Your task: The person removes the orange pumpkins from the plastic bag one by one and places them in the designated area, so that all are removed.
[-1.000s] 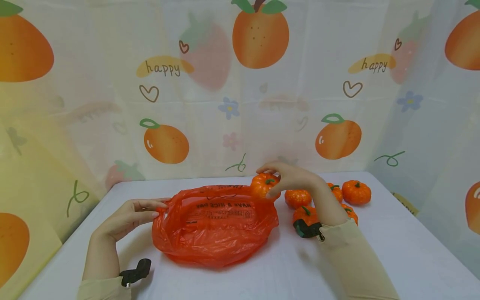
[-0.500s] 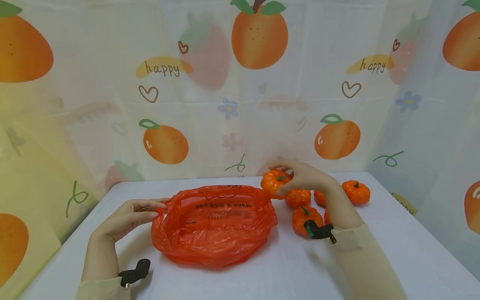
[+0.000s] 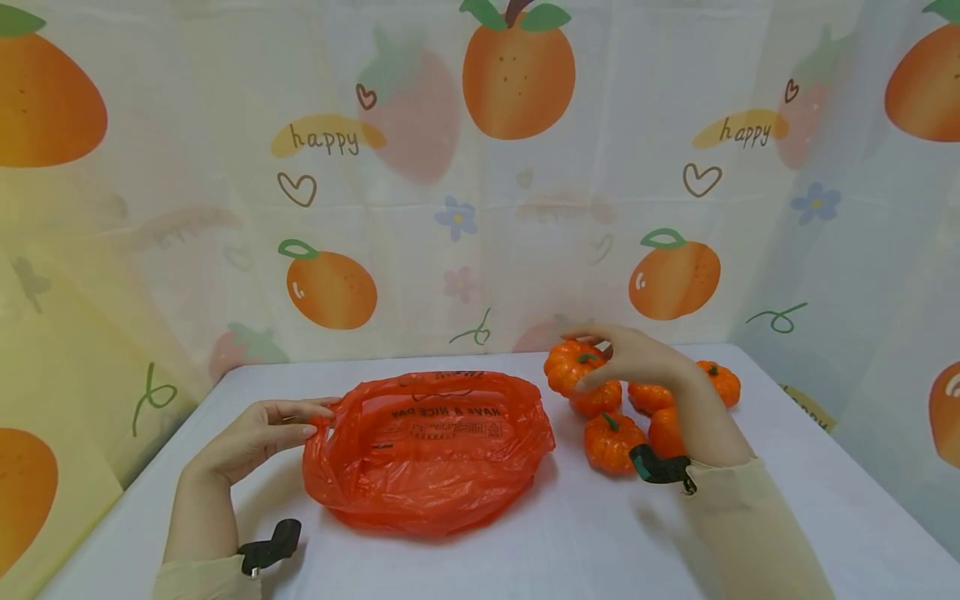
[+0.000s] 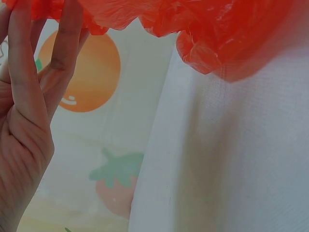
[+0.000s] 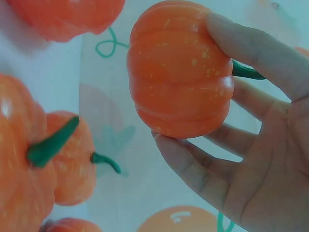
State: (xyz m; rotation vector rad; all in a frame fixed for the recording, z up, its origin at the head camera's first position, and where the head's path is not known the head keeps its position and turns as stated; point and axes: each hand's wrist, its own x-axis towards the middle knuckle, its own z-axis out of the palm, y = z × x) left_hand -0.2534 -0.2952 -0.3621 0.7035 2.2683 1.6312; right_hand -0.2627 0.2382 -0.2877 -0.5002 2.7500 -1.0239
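Observation:
A small orange pumpkin (image 5: 179, 72) with a green stem is gripped between the thumb and fingers of my right hand (image 3: 637, 357). In the head view it is held up in front of another pumpkin (image 3: 597, 400), partly covering it. My left hand (image 3: 251, 433) pinches the left rim of a red plastic bag (image 3: 427, 492), whose mouth gapes open on the table. Printed lettering shows through the bag's far side. In the left wrist view the fingers (image 4: 29, 63) reach up to the red film, and their tips are partly hidden.
Several more pumpkins lie right of the bag, among them one in front (image 3: 611, 446) and one at the far right (image 3: 723, 385), partly behind my right forearm. A white cloth covers the table (image 3: 495, 567). A fruit-print curtain (image 3: 420, 275) hangs behind it.
My right hand has moved right with the pumpkin, from above the bag's right rim to over the other pumpkins. The left hand and the bag have stayed in place.

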